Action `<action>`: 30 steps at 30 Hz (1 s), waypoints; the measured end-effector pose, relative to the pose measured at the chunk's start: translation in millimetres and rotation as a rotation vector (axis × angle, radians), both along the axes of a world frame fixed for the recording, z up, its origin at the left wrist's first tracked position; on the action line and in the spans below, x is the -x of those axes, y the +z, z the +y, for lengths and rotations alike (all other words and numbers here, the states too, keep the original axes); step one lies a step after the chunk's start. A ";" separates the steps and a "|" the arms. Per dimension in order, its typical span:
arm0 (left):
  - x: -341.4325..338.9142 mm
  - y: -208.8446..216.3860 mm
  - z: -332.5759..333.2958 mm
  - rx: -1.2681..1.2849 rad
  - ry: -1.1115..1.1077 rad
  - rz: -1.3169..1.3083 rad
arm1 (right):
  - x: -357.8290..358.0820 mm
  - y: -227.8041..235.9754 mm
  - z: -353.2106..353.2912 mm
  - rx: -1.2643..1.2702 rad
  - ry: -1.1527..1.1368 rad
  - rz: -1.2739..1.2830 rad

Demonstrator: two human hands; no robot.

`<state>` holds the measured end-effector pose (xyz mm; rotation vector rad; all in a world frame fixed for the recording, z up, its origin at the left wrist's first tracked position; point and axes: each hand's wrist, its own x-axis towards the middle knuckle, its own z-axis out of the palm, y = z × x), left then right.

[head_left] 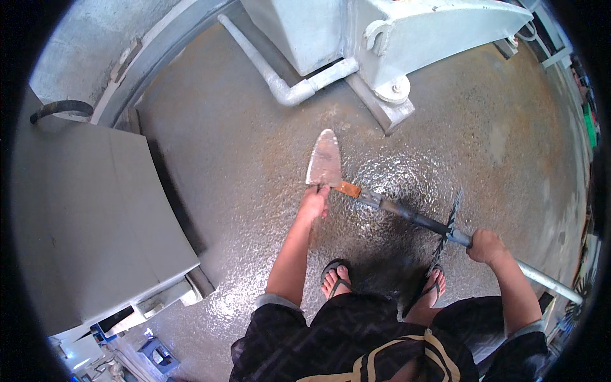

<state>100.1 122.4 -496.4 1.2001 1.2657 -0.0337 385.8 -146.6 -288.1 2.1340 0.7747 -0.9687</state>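
A pointed, trowel-like blade [326,159] lies at the far end of a long pole [410,215], joined to it by a short orange piece [347,189]. My left hand [314,202] is closed at the base of the blade, its thumb and fingers pinching the edge. Farther right, my right hand [487,246] wraps round the pole, whose silver end runs on past it toward the lower right. Just before that hand, a dark, jagged strip [453,216] crosses the pole; its kind I cannot make out.
Wet, shiny concrete floor [382,254] lies under my sandalled feet. A grey box-like cabinet [95,216] stands at the left. Ahead are a bent grey pipe [289,95] and a large pale metal structure [414,41]. A blue object [159,355] sits at the lower left.
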 end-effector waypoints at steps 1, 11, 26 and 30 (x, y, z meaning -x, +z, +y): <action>0.0 -2.8 1.2 -0.008 0.005 -0.002 | 0.1 0.3 -0.5 -0.004 0.005 -0.002; -4.1 -4.9 -3.4 -0.029 0.105 -0.038 | -4.8 -0.4 0.0 0.010 -0.009 0.028; 4.3 27.3 2.3 0.070 -0.011 0.024 | -7.9 5.0 1.2 -0.007 0.057 0.014; 10.1 16.6 4.9 0.034 -0.033 0.059 | -5.8 6.4 2.8 -0.005 0.059 0.000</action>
